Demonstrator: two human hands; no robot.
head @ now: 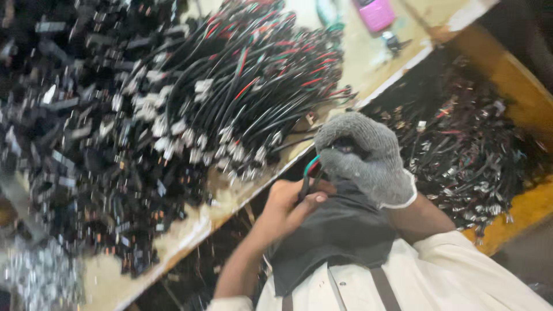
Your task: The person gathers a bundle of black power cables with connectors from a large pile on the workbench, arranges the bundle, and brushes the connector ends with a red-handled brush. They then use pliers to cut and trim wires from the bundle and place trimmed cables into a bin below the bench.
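My left hand (286, 206) is bare and pinches a short black cable piece (305, 185) with a green wire end, just above a dark cloth (340, 230) on my lap. My right hand (363, 155), in a grey knit glove, is closed on the other end of the same cable. Both hands sit close together below the workbench edge. On the bench lies a big bundle of black cables (247, 92) with red and green wires and white connector ends.
A heap of small black parts (75, 126) covers the left of the wooden bench (190, 230). A pink object (375, 14) lies at the bench's far end. A yellow-edged bin (518, 213) on the right holds many cable scraps (461, 144).
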